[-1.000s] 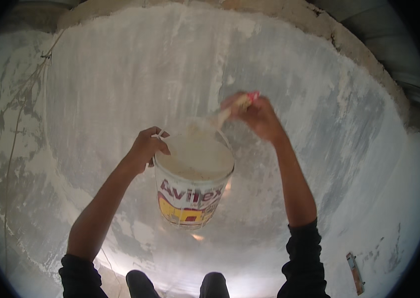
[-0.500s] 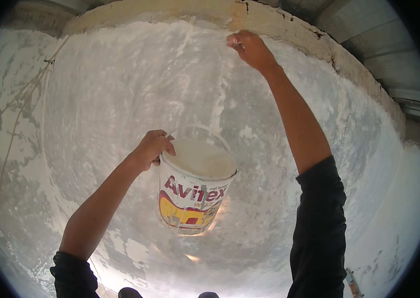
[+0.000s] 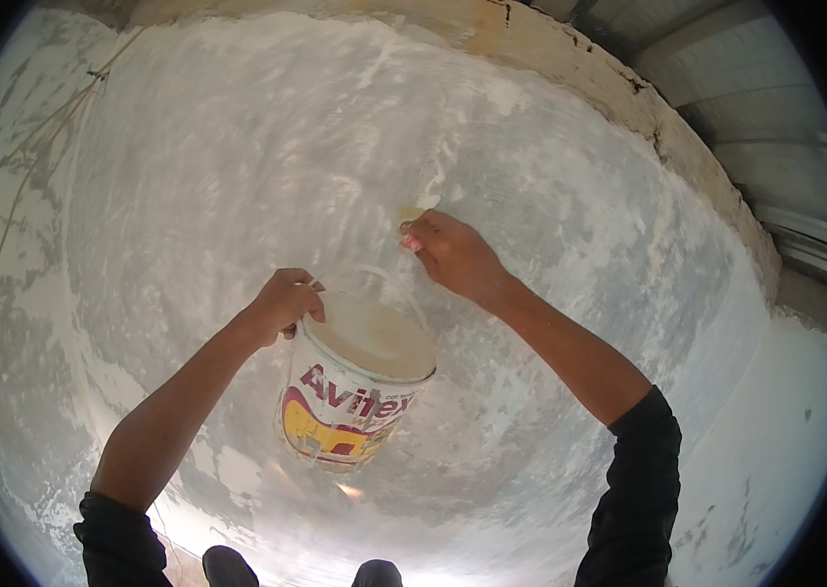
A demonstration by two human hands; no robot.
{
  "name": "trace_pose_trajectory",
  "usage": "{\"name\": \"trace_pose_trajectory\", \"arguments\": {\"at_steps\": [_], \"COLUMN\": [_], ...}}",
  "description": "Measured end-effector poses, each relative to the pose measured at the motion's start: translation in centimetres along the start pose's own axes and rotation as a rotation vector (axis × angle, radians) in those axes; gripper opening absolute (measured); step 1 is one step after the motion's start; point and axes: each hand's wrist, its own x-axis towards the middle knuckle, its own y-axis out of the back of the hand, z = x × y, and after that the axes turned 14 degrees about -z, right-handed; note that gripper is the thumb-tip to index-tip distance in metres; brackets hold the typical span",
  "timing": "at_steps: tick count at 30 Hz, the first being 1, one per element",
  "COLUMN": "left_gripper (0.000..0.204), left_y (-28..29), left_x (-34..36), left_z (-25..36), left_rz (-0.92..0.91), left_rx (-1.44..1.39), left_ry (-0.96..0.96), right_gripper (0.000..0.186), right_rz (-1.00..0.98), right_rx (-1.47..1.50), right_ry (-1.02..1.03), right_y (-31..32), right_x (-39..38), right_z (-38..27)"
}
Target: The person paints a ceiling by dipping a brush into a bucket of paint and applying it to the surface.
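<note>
A white plastic paint bucket [image 3: 288, 416] with a maroon and yellow label hangs tilted in front of the wall. Pale off-white material [image 3: 374, 333] shows inside it. My left hand [image 3: 284, 305] is closed on the bucket's left rim, thumb over the edge. Above and right of the bucket, my right hand [image 3: 454, 256] is closed with its fingers pinched. From its fingertips sticks out a small pale yellow piece [image 3: 411, 212], close to the wall; its kind is too blurred to make out. The bucket's thin handle [image 3: 396, 281] stands up over the opening.
A grey plastered wall [image 3: 218, 176] with whitish patches fills most of the view. Along its top runs a rough, cracked beige ledge [image 3: 619, 88] under metal roof sheets [image 3: 726, 78]. A cord [image 3: 17, 196] hangs at the left. My dark shoe tips [image 3: 229, 567] show at the bottom.
My right hand has come down from the top of the wall to just above the bucket. The bucket, held in my left hand, sits slightly lower and further left in the view.
</note>
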Motion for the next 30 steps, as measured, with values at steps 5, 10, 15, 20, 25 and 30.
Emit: {"name": "trace_pose_trajectory", "arguments": {"at_steps": [5, 10, 15, 20, 25, 30], "left_gripper": [0.031, 0.032, 0.032, 0.031, 0.031, 0.033], "left_y": [0.5, 0.1, 0.0, 0.4, 1.0, 1.2], "left_x": [-0.2, 0.4, 0.5, 0.5, 0.5, 1.4], "left_z": [-0.1, -0.3, -0.2, -0.8, -1.8, -2.4], "left_rz": [0.017, -0.013, -0.019, -0.021, 0.003, -0.015], "left_rx": [0.036, 0.047, 0.047, 0.031, -0.031, 0.003], "left_ry": [0.028, 0.036, 0.1, 0.097, 0.121, 0.179], "right_gripper": [0.014, 0.016, 0.012, 0.013, 0.021, 0.025], "right_rz": [0.059, 0.231, 0.481, 0.405, 0.128, -0.111], "right_rx": [0.28, 0.012, -0.05, -0.213, -0.202, -0.063], "right_ry": [-0.203, -0.313, -0.157, -0.025, -0.052, 0.058], "right_y": [4.6, 11.5, 15.6, 13.9, 2.6, -3.8], "right_x": [4.4, 8.1, 10.5, 10.1, 4.2, -1.8], "right_z": [5.3, 12.8, 15.0, 13.8, 9.4, 1.8]}}
